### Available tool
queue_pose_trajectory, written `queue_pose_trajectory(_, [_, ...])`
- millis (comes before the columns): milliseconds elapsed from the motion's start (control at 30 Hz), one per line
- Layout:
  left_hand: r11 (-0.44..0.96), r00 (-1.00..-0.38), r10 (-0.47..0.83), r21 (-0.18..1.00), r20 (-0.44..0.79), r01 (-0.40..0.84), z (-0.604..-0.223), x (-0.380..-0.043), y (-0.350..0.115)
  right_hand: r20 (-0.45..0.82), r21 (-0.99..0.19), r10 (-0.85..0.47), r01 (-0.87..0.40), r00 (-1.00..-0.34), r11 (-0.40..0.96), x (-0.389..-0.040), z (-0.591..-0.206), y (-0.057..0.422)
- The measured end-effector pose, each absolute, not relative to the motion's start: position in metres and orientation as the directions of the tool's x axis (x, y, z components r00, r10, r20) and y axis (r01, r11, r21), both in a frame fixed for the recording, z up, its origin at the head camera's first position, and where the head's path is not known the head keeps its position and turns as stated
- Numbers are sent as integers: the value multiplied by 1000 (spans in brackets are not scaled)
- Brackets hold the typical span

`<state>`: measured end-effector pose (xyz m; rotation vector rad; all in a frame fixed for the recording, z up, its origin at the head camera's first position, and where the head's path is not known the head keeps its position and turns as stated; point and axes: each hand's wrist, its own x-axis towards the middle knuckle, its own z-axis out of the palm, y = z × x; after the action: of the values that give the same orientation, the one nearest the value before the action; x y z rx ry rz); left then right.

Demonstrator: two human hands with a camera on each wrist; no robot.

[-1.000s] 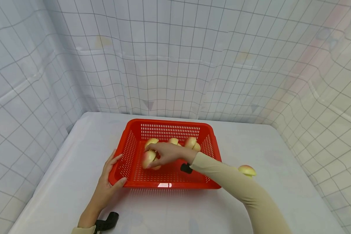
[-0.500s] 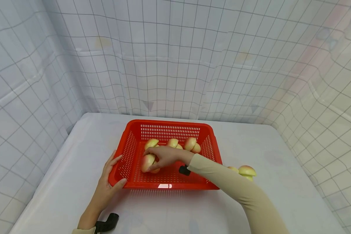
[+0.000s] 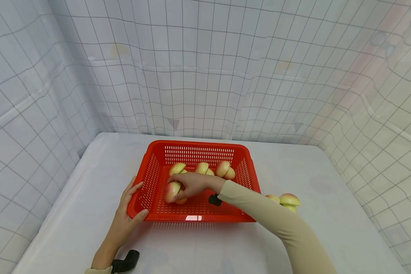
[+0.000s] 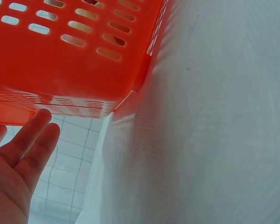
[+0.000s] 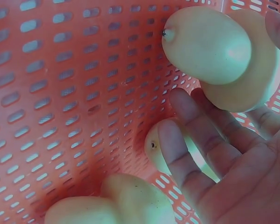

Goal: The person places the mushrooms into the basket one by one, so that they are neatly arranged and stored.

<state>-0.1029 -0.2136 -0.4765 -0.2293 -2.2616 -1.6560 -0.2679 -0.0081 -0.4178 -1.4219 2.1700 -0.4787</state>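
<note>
- So the two-lobed, yellow-pink piece [image 3: 172, 191] I'm watching is inside the red basket [image 3: 198, 217], near the left end, forward of the far row. Can't tell if it's touching the basket floor.
- Right hand [image 3: 190, 183] has it, thumb on the near side and fingers on the far side, so I'd call that a pinch grip. My right wrist feed shows a couple of its other fingers pretty straight.
- Three similar pieces sit along the far side of the basket: far-left piece [image 3: 177, 168] just behind the held one, middle piece [image 3: 202, 168] partly behind the hand, right piece [image 3: 225, 170] in plain sight.
- Left hand [image 3: 125, 213] is at the basket's near left corner, fingers straight and spread over the left rim, thumb on the near one. Not clenched round anything that I can see.
- Outside the basket, to the right, I've got a mushroom-shaped piece [image 3: 289, 200] and a partly hidden piece [image 3: 273, 198] behind the beige sleeve [image 3: 270, 213].
- It's all on a white-covered table [image 3: 116, 160], with a gridded curtain [image 3: 205, 87] on the far side.
</note>
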Motion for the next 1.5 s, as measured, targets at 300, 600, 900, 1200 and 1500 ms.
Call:
queue_pose_trajectory(300, [303,-932,-62,897,356,322,-476,-101,-214,-222,-533,-914,-743,-339,405,-266,-416,-11])
queue_pose_trajectory(600, [311,-937,-69,900,341,305,-475,-102,-214,-241,-535,-907,-733,-344,420,-265,-414,-14])
queue_pose_trajectory(900, [318,-933,-65,893,355,318,-475,-102,-214,-236,-524,-906,-739,-352,424,-264,-415,-15])
queue_pose_trajectory(1200, [312,-938,-71,901,338,301,-474,-102,-214,-217,-515,-906,-747,-362,422,-265,-411,-12])
queue_pose_trajectory(1500, [318,-935,-71,896,347,309,-474,-102,-214,-282,-503,-880,-722,-383,475,-266,-398,0])
